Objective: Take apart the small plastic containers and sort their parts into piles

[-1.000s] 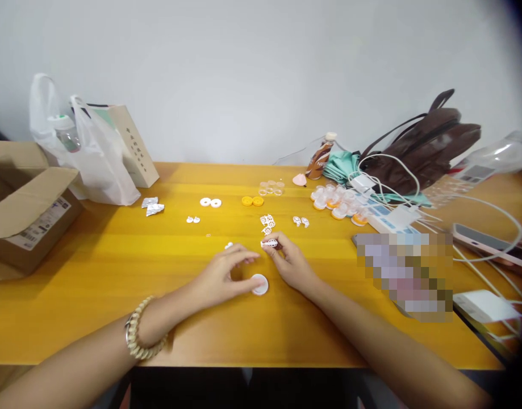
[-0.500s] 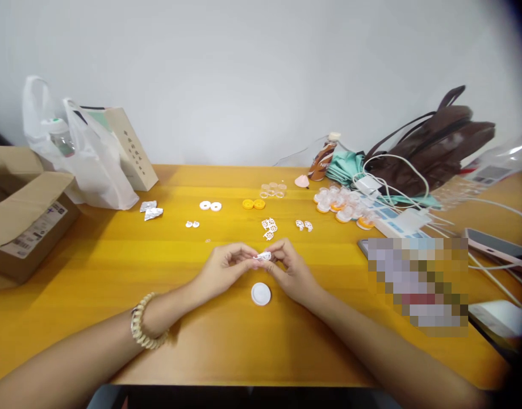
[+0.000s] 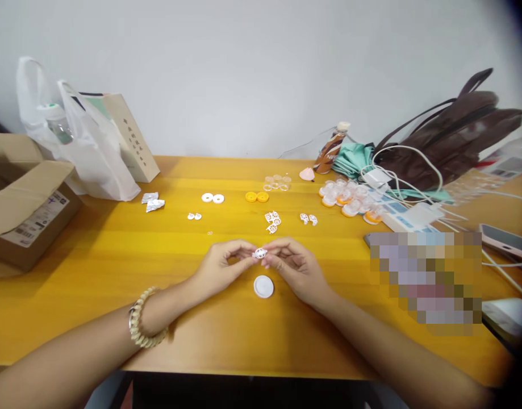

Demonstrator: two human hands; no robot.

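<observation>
Between the fingertips of both hands is a small white openwork plastic part [image 3: 259, 253], raised above the table. My left hand [image 3: 226, 262] pinches its left side and my right hand [image 3: 297, 267] pinches its right side; the fingertips hide some of it. Just below my hands a round white lid-like disc [image 3: 263, 287] lies flat. Beyond my hands are several similar white openwork parts [image 3: 272, 221] in a cluster, with two more white parts [image 3: 308, 219] to their right. Two tiny pale rings [image 3: 210, 233] lie ahead of my left hand.
Farther back lie two white discs [image 3: 212, 197], two yellow discs [image 3: 257, 197], several clear rings [image 3: 278, 182] and two small white pieces [image 3: 194, 216]. Capped clear pieces [image 3: 350, 199], cables and a brown bag [image 3: 452, 142] crowd the right; a cardboard box [image 3: 26, 210] stands left.
The white part has turned between my fingers, showing its openwork face more. My right hand's grip has shifted slightly. The whole view has tilted a little.
</observation>
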